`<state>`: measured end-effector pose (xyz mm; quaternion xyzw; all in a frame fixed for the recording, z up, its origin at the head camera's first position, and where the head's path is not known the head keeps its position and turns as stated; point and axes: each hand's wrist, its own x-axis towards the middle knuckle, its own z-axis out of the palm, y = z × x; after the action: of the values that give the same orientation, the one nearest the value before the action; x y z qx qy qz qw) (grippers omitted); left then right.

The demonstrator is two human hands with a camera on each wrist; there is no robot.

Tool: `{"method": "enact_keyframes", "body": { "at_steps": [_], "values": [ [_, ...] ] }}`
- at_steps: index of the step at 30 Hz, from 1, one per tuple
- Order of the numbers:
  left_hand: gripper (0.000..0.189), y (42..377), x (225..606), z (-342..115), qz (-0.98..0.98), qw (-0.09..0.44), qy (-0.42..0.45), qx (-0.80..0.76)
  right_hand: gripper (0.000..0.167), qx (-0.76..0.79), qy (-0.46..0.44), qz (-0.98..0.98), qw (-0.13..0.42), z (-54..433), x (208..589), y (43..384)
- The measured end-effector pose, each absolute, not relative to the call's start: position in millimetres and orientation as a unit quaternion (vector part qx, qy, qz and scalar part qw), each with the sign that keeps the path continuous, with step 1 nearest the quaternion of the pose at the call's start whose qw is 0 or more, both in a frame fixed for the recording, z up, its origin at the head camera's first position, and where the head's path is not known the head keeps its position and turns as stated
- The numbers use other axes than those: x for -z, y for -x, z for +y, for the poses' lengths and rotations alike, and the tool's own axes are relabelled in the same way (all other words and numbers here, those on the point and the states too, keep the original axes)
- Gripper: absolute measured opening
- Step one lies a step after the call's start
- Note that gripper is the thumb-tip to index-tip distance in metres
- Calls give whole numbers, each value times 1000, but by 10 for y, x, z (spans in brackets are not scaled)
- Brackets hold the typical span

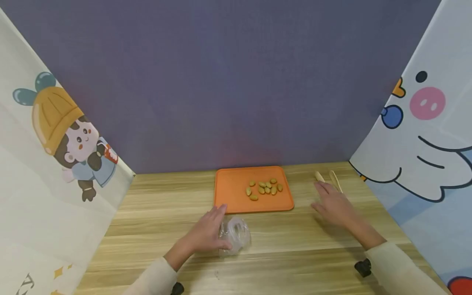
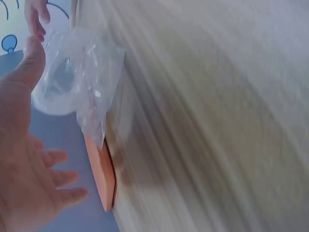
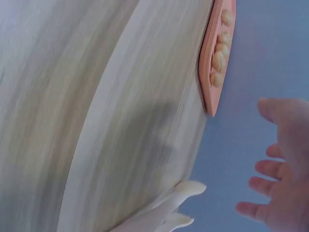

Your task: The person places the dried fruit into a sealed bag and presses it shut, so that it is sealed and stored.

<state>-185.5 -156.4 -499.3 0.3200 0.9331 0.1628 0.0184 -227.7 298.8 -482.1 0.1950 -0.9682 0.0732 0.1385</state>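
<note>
In the head view my left hand (image 1: pixel 207 230) is beside a clear plastic bag (image 1: pixel 236 237) with a round, ring-like shape in it. Its fingers and thumb are spread, and the left wrist view shows the crinkled bag (image 2: pixel 82 77) past the thumb. My right hand (image 1: pixel 333 205), fingers loosely extended, hovers over two pale, spoon-like utensils (image 1: pixel 335 180) and hides part of them. In the right wrist view that hand (image 3: pixel 285 169) holds nothing, with the utensils' rounded ends (image 3: pixel 189 187) below it.
An orange tray (image 1: pixel 231 184) lies at the back of the wood-grain table (image 1: pixel 166 213), between the hands. Several yellow-brown oval pieces (image 1: pixel 262 190) sit on it. A grey-blue panel (image 1: pixel 221 82) rises behind, and printed cartoon panels stand at both sides.
</note>
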Motion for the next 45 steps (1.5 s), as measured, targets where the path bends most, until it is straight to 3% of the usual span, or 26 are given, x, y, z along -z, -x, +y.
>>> {"method": "enact_keyframes", "body": {
  "at_steps": [4,16,32,38,45],
  "values": [
    [133,1822,5052,-1484,933,22,-318,-167,72,-73,-159,-977,124,3094,4818,2311],
    [131,1776,5119,-1345,926,29,-321,-196,73,-85,-49,-994,53,3466,4933,2383],
    [114,1766,5177,-1319,924,54,-312,-215,69,-100,8,-994,-36,3596,5003,2369],
    [105,1763,5186,-1314,923,47,-315,-215,56,-120,19,-991,-61,3639,5034,2377],
    [105,1760,5165,-1297,925,65,-299,-224,69,-126,31,-988,-86,3666,5057,2404]
  ]
}}
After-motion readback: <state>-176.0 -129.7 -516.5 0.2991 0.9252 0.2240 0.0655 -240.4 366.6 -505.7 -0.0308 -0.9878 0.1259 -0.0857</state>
